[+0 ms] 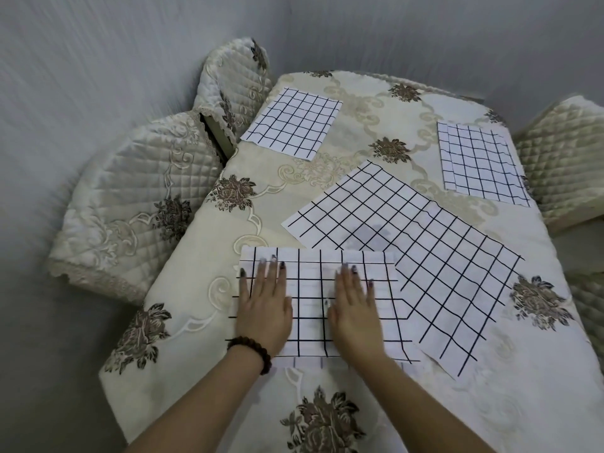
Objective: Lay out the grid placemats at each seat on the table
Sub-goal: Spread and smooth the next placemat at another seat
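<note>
1. The near white fabric placemat with black grid lines (313, 302) lies flat on the table edge closest to the person, directly under both hands. Its long axis runs left-right, approx. parallel to that near edge.
2. The left hand (264, 305) is open, palm down, fingers spread, pressing on the left half of this mat. The right hand (354, 308) is open the same way on the right half. Neither hand grips anything.
3. The mat's right edge lies over the near corner of the big white grid sheet (408, 250), which is laid diagonally across the table centre, its long axis going from far-left to near-right.
4. The key relation, imo: this big sheet starts just beyond the right hand's fingertips, so the right hand is nearer to it than the left. Its skew vs. the table edges suggests it is not placed at a seat yet.
5. A far-left grid placemat (292, 122) lies by the far-left quilted cream chair cover (228, 83). A far-right grid placemat (480, 161) lies near the right-side quilted chair cover (562, 158); it seems to be two layers, slightly offset.
6. All lie on the cream tablecloth with brown flower embroidery (209, 243). A dark bead bracelet (251, 349) is on the left wrist.
</note>
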{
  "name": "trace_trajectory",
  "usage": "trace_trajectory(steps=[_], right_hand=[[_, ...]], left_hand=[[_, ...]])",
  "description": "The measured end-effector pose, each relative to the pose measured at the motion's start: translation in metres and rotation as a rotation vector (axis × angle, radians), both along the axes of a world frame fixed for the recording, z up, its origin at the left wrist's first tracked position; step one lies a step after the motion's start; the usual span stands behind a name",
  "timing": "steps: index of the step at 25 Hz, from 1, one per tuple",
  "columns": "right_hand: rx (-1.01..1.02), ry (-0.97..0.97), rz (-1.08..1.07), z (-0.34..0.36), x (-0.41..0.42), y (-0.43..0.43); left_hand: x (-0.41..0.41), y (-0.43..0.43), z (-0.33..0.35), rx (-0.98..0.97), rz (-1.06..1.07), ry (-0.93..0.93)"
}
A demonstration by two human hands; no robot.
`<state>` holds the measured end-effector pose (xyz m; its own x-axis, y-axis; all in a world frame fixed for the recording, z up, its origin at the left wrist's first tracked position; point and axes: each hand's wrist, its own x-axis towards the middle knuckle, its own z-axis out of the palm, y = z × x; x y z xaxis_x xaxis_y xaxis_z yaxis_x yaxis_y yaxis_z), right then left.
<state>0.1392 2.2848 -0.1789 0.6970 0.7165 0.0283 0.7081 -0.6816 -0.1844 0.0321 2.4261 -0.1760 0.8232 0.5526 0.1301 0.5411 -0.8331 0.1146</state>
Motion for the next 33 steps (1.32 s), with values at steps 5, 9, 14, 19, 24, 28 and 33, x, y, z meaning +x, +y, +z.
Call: trace_trajectory(steps=[5, 9, 14, 19, 24, 28, 33], right_hand=[[-0.061, 0.143, 0.053, -0.018, -0.056, 0.002], [-0.106, 0.132, 0.019, -0.022, -0.054, -0.011], [-0.145, 0.117, -0.018, -0.014, -0.030, -0.044], [-0.182, 0.111, -0.126, -0.008, -0.005, -0.083], [-0.194, 0.126, -0.150, -0.011, 0.004, -0.095], [-0.186, 0.124, -0.149, -0.011, 0.008, -0.093], [0.006, 0.031, -0.093, 0.003, -0.008, -0.052]], left_hand=[[-0.017, -0.046, -0.027, -0.138, -0.035, 0.119], [-0.028, -0.048, -0.025, -0.182, -0.032, 0.132], [-0.046, -0.026, -0.031, -0.123, 0.081, 0.135], [-0.068, -0.001, -0.029, -0.129, 0.176, 0.124], [-0.075, 0.005, -0.028, -0.131, 0.203, 0.144], [-0.075, 0.005, -0.023, -0.121, 0.200, 0.188], [-0.039, -0.020, 0.004, -0.115, 0.133, -0.001]])
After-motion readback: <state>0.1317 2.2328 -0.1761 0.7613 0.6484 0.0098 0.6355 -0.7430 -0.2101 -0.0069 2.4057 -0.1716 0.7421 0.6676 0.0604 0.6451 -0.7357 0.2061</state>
